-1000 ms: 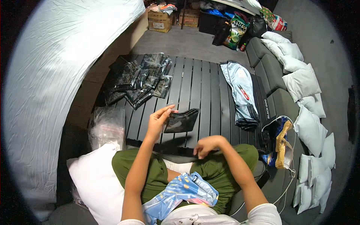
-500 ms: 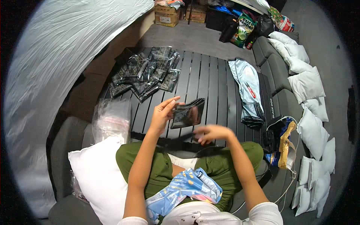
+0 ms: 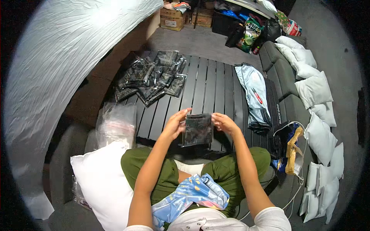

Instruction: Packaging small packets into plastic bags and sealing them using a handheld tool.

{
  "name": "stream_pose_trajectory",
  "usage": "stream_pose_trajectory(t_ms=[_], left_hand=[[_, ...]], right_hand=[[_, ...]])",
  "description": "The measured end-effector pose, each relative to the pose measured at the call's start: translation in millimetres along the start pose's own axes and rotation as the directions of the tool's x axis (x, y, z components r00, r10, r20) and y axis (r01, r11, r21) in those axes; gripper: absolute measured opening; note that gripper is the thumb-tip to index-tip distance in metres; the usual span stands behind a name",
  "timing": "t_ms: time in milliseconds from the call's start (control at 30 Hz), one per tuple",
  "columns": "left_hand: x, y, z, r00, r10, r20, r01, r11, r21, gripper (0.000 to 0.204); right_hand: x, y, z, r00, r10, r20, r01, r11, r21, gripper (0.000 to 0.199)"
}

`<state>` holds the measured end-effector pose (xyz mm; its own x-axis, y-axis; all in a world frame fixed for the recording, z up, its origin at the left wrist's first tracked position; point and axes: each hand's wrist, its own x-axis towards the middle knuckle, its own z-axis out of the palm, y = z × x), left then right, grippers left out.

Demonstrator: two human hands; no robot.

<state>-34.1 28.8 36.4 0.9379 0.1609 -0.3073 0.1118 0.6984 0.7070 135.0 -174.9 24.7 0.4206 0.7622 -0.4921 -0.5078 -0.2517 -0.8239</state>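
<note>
Dark slatted table (image 3: 216, 88) in a cluttered room, grey floor behind. Far left: big white crinkled sheet (image 3: 58, 57) curving over the scene. Below it, clear bags (image 3: 115, 125) at the table's left edge, white pillow (image 3: 102, 183) beside the person's left leg. Pile of dark packets (image 3: 152, 77) on the table's left-rear part, well apart from the hands.

Centre: left hand (image 3: 175, 125) pinches the left edge of one dark pouch (image 3: 197, 130), thumb on the front face, fingers behind. Right hand (image 3: 224, 123) grips the right edge the same way. Pouch is held upright between both hands, above the table's near edge, over the lap, not touching the table. Blue patterned cloth (image 3: 192, 194) lies in the lap below.

Right: light blue garment (image 3: 254, 92) along the table's right side. Grey sofa (image 3: 283, 77) past it, row of white cushions (image 3: 314, 90) running down the right edge.
</note>
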Motion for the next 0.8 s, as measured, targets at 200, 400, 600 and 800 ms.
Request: stream_pose_trajectory(t_ms=[200,400,600,800], left_hand=[[29.0,-39.5,-27.4,0.883,0.242,-0.402,-0.093,0.930,0.356,0.040],[29.8,-57.5,-9.7,0.537,0.843,0.013,-0.143,0.076,0.987,0.046],[17.8,-85.5,10.3,0.806,0.554,0.206,-0.145,-0.153,0.978,0.046],[19.0,-91.5,-2.1,0.812,0.538,0.227,-0.097,-0.259,0.961,0.047]], right_hand=[[8.1,19.6,0.8,0.954,-0.119,-0.274,0.038,0.958,-0.284,0.016],[11.3,42.4,34.8,0.523,-0.838,-0.158,0.222,0.312,-0.924,0.021],[20.8,61.8,66.4,0.654,-0.724,0.218,0.293,-0.023,-0.956,0.046],[23.9,70.0,61.5,0.747,-0.642,0.172,0.191,-0.040,-0.981,0.053]])
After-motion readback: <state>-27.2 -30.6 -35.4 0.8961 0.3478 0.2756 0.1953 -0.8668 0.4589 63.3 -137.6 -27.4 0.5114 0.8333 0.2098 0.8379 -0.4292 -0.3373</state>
